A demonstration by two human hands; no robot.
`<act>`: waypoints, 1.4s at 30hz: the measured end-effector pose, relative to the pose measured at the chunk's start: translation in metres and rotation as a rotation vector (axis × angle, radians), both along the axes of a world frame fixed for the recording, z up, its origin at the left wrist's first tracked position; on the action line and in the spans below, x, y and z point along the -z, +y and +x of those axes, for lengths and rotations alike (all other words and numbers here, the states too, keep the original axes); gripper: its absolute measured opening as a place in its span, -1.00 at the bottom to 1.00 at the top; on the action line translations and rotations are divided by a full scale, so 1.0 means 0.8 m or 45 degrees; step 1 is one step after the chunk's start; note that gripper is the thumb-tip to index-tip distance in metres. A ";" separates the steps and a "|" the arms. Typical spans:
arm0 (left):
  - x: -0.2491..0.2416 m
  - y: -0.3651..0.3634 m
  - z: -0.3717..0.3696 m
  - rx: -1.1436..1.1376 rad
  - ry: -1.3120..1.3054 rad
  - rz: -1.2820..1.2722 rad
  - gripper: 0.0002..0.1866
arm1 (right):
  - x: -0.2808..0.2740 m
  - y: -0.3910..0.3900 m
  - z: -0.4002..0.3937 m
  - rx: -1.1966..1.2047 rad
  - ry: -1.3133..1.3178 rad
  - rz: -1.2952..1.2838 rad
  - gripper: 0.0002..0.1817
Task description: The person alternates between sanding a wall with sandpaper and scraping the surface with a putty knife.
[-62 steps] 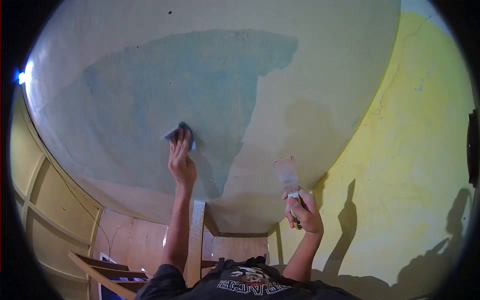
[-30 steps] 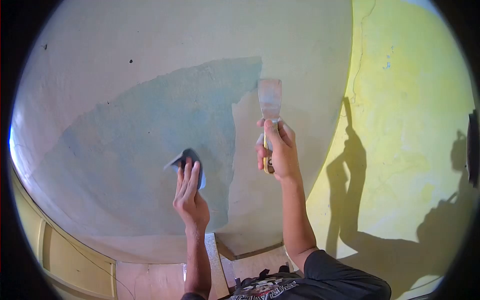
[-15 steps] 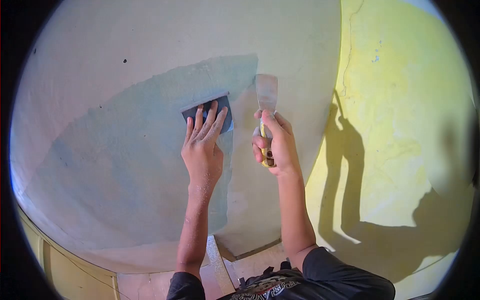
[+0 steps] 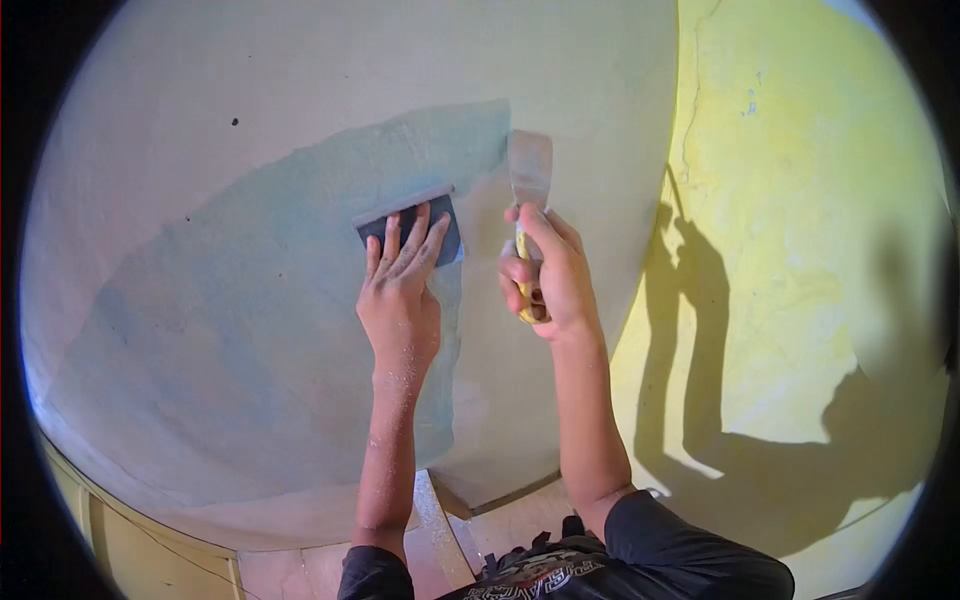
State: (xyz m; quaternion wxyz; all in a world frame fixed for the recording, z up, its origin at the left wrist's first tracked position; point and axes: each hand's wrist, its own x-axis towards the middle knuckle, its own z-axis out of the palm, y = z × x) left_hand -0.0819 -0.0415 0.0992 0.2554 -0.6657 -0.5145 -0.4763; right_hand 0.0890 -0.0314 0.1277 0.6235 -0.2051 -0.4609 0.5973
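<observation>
My left hand [image 4: 400, 300] holds a dark flat spreader [image 4: 445, 232] against the wall, fingers laid over its face; a pale putty-like strip runs along its upper edge. To its right, my right hand [image 4: 555, 270] is wrapped round the yellow handle of a putty knife [image 4: 530, 165], whose wide blade points up. The blade is near the right edge of a bluish-grey damp-looking patch [image 4: 300, 220] on the wall. White dust speckles my left hand and forearm.
A yellow wall [image 4: 770, 330] meets the grey one at the right and bears shadows of the arms. A wooden board [image 4: 440, 530] stands below, between the forearms. Yellowish panelling [image 4: 150, 545] is at the lower left.
Both hands, with the spreader and the putty knife, appear slightly higher and further left. The wall marks have also shifted a little left in view.
</observation>
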 end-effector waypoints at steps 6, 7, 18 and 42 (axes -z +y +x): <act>0.000 0.000 -0.004 -0.006 0.010 -0.002 -0.22 | 0.004 0.005 -0.003 -0.053 -0.009 0.009 -0.63; 0.001 0.000 -0.004 0.004 0.005 0.003 -0.21 | 0.001 0.004 -0.002 -0.030 0.000 0.007 -0.63; 0.012 -0.001 -0.001 0.004 0.003 0.013 -0.19 | 0.008 0.014 0.009 -0.098 -0.029 0.056 -0.63; 0.017 0.014 -0.011 0.020 0.020 0.098 -0.23 | 0.000 0.019 0.014 -0.121 -0.070 0.068 -0.64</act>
